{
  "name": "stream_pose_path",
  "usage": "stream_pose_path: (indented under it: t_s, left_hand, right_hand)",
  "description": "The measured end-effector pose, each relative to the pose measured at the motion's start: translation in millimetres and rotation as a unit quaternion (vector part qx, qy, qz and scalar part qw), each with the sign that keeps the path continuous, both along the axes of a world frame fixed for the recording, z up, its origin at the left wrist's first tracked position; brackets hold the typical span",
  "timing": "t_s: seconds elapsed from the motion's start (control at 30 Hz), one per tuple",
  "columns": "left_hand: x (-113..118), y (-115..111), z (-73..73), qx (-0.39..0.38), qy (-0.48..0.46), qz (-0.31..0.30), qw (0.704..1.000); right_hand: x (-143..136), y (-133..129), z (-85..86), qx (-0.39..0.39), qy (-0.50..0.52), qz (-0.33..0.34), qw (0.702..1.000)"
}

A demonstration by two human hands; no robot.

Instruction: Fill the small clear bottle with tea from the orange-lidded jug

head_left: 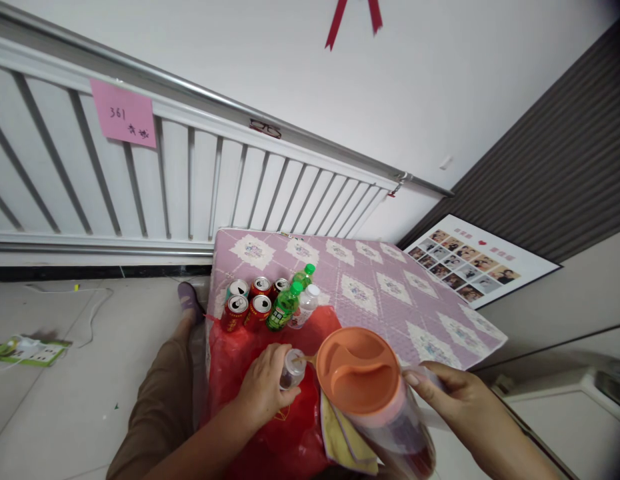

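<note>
While the right hand (453,393) grips an orange-lidded pitcher (357,373), the left hand (263,388) clasps a small clear bottle (293,370) at its nine o'clock, an amber trickle (308,360) between them; five drink cans (236,313) stand at ten o'clock.

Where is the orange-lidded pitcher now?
In the head view, the pitcher is low and right of centre, held in the right hand and tipped toward the small clear bottle in the left hand.
</note>
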State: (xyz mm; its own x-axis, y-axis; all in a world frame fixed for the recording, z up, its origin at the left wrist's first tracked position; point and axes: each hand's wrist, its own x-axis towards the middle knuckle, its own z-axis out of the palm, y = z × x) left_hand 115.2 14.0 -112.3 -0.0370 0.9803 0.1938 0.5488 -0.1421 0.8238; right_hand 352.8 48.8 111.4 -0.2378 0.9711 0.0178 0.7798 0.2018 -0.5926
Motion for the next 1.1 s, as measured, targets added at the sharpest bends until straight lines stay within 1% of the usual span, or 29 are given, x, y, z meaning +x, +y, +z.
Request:
stream_pose_path:
  t_s: [0.23,0.43,0.63,0.93,1.1]
  left_hand:
    - [0.6,-0.6,-0.8,0.005,-0.003,0.002,1.0]
    - [1.0,-0.5,-1.8,0.011,-0.005,0.008,1.0]
    - [0.1,-0.3,1.0,0.0,-0.002,0.0,1.0]
    - [-0.9,-0.4,4.4,-0.01,-0.003,0.001,1.0]
    - [-1.1,-0.2,4.3,-0.008,0.002,0.0,1.0]
  right_hand:
    - [-1.4,-0.6,0.8,0.004,0.006,0.007,1.0]
    - [-3.2,-1.1,2.1,-0.001,0.001,0.0,1.0]
    - [-3.8,-0.6,3.6,-0.014,-0.01,-0.009,1.0]
    - [-3.6,-0.6,4.7,-0.002,-0.001,0.0,1.0]
    - [-0.6,0.2,1.9,-0.013,-0.012,-0.007,1.0]
